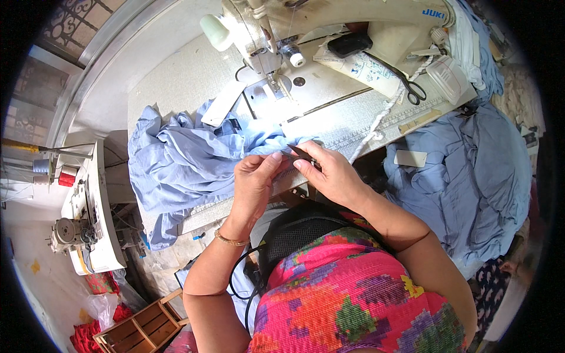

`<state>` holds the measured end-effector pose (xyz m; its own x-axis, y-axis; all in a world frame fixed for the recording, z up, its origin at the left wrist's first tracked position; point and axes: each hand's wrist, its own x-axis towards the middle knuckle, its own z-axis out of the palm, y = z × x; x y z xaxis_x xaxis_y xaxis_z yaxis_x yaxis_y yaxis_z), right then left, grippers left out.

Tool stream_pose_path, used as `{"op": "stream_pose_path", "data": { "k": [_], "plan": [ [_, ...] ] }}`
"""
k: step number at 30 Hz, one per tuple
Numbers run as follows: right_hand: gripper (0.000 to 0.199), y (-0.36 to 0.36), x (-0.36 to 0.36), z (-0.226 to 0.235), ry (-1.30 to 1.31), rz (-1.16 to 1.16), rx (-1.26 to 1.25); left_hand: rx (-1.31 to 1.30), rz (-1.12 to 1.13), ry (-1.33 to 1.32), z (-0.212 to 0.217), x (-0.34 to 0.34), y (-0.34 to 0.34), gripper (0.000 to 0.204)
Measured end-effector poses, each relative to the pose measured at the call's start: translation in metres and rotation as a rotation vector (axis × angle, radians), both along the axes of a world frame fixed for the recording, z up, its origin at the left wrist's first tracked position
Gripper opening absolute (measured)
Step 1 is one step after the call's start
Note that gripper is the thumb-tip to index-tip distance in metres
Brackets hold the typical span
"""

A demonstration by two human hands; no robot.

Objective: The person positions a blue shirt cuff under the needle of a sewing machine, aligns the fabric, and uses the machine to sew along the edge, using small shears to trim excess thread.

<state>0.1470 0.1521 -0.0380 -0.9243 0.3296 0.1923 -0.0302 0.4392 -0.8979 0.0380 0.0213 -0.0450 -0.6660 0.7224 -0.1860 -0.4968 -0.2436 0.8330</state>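
Blue cloth (182, 156) lies before the machine (262, 59), spreading left; the left hand (255, 176), nearer it, pinches its edge, fingers together; the right hand (332, 175) clasps snips (303, 155) pointing machineward.

On the tabletop (168, 82), the cloth (182, 159) is placed at left, before the sewing machine (341, 15), and scissors (404, 79) are placed at right.

Head-worn fisheye (left one), facing down at hands (254, 179) (336, 176), near.

Blue lettering (434, 13) on sewing machine (341, 13)
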Motion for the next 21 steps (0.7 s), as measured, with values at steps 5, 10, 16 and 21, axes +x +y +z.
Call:
{"op": "stream_pose_path", "data": {
  "k": [5,10,16,21],
  "plan": [
    [0.018,-0.0007,-0.0008,-0.0003,0.012,-0.048,0.026,-0.044,0.007,0.022,-0.0041,-0.0004,-0.0008,0.009],
    [0.018,-0.0001,0.0005,0.0007,0.011,-0.03,0.046,-0.021,0.016,0.021,-0.0043,-0.0003,-0.001,0.009],
    [0.019,-0.0001,0.0016,-0.0017,-0.006,-0.016,0.06,-0.013,0.007,0.022,-0.0032,0.0,-0.0007,0.008],
    [0.019,-0.0007,0.0014,-0.0029,-0.006,-0.026,0.059,-0.017,-0.008,0.017,-0.001,0.0002,0.0,0.008]
  ]
}}
